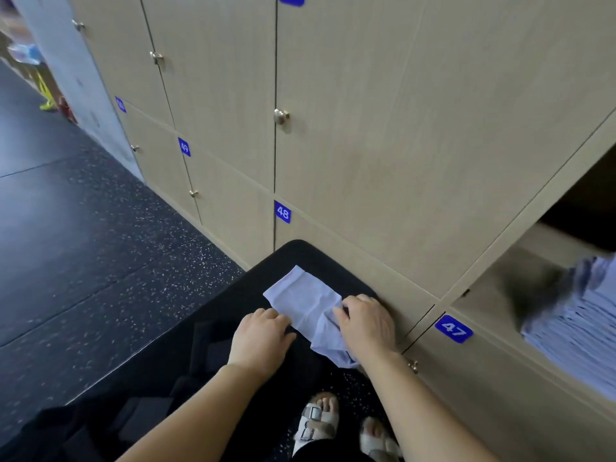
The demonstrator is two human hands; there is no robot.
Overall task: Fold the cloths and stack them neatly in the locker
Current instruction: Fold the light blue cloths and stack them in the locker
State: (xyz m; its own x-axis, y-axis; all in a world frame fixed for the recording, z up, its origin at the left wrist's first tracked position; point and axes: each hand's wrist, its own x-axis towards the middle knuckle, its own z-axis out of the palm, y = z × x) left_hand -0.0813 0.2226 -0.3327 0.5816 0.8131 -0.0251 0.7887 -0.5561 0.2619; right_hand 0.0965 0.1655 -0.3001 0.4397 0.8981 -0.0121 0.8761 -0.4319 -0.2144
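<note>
**Both hands on a pale cloth at the lockers**

A person stands at a low black counter pushed up against a wall of pale wood lockers. A light lavender cloth lies on the counter's far end, close to the locker fronts. Its far part is flat and squared off, and its near end is bunched and hangs a little over the counter's edge.

The right hand has that bunched end. Its fingers and thumb are curled into the gathered fabric, gripping it. The left hand is down on the counter at the cloth's left edge, with bent fingers and the tips at the hem. From here I can't tell whether it pinches the cloth or only presses on it.

To the right, one locker stands open. Inside it sits a stack of folded cloths in the same pale colour, blurred at its top corner. Just below the opening is a blue tag reading 47. Further left along the row are tags 48 and 49, and the closed doors carry small metal knobs.

Beneath the arms, the person's feet are in white buckled sandals on a dark speckled floor.
</note>
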